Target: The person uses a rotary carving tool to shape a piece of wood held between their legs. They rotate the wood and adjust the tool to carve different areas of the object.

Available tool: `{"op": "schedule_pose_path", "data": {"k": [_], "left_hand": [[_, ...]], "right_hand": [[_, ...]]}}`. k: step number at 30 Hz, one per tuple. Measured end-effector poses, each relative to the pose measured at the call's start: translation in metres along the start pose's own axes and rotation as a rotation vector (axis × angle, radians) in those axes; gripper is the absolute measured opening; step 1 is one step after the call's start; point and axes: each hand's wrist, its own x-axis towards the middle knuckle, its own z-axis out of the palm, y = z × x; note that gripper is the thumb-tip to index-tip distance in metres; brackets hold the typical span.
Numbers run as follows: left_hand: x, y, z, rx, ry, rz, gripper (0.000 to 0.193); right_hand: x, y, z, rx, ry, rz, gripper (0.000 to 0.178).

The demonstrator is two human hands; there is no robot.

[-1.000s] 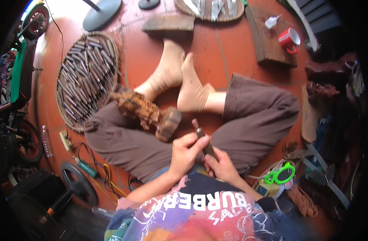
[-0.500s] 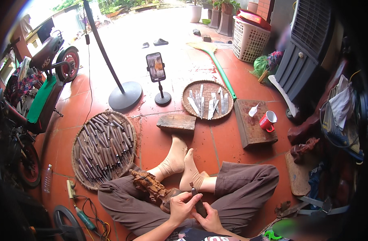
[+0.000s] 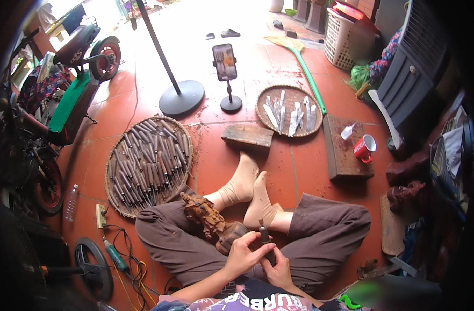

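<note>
My left hand (image 3: 245, 255) and my right hand (image 3: 277, 270) are closed round a dark hand tool (image 3: 268, 246). The tool is a thick dark cylinder with a narrow brownish tip pointing up and away from me; its exact kind I cannot make out. My left fingers pinch its upper part, while the right hand wraps its lower end. A carved piece of brown wood (image 3: 210, 216) with a rough, knotted surface rests across my left leg, just beyond my left hand.
At the left, a round woven tray (image 3: 110, 182) holds many wooden-handled tools. Another woven tray (image 3: 311, 133) bears metal blades. A wooden block (image 3: 247, 136) lies beyond my feet. A red mug (image 3: 362, 150) and white bottle stand on another block (image 3: 346, 168). Cords (image 3: 141, 274) lie at lower left.
The whole view has shifted, so the surroundings sit further right and higher. Both hands keep hold of the dark hand tool; the left fingers lie slightly differently along it.
</note>
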Motion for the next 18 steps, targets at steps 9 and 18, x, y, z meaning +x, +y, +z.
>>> {"op": "schedule_pose_path", "data": {"k": [9,18], "left_hand": [[0.002,-0.006,-0.005,0.072,-0.017,-0.013,0.034],[0.009,-0.003,-0.018,0.38,-0.233,-0.024,0.041]], "right_hand": [[-0.001,0.003,0.0,0.127,-0.082,0.001,0.027],[-0.001,-0.006,-0.005,-0.011,-0.143,0.006,0.025]]}}
